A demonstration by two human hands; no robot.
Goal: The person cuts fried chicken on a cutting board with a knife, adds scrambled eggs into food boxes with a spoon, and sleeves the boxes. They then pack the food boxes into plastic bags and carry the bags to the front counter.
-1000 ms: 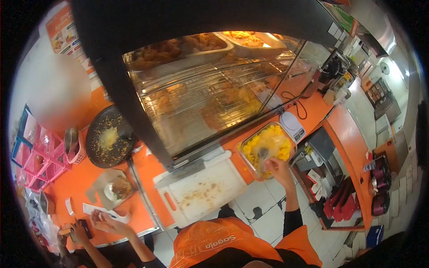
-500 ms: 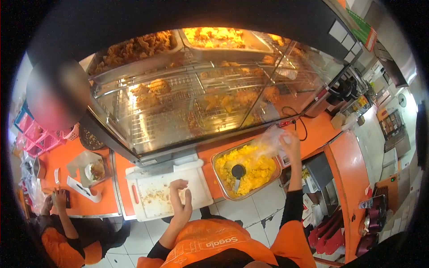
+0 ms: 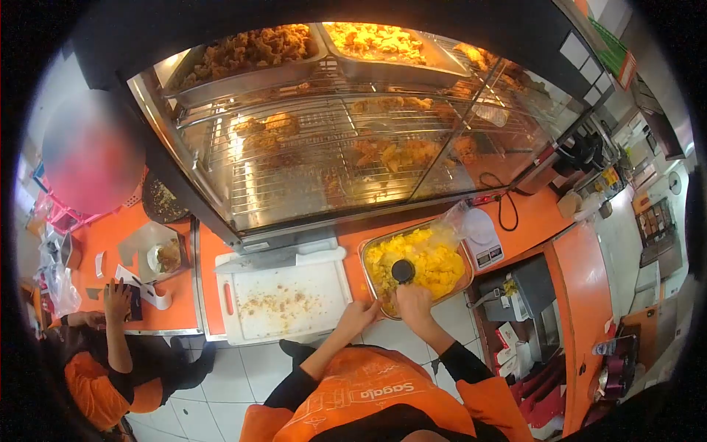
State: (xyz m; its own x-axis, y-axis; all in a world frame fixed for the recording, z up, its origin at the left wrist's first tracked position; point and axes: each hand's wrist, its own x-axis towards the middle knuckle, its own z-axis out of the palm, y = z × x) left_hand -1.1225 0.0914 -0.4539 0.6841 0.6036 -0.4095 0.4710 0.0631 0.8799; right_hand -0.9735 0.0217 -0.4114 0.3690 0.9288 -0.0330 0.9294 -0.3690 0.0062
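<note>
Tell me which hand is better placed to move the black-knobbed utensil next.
Likely the right hand: it is at the black-knobbed utensil, over the yellow food, and appears to hold it. The left hand is at the near-left corner of the tray.

We've got an orange top here, pale "Sagala" lettering across its front, thin line drawings there too, black undersleeves emerging from it, black cloth along its upper edge!

Black-capped tool, lower part hidden
</note>
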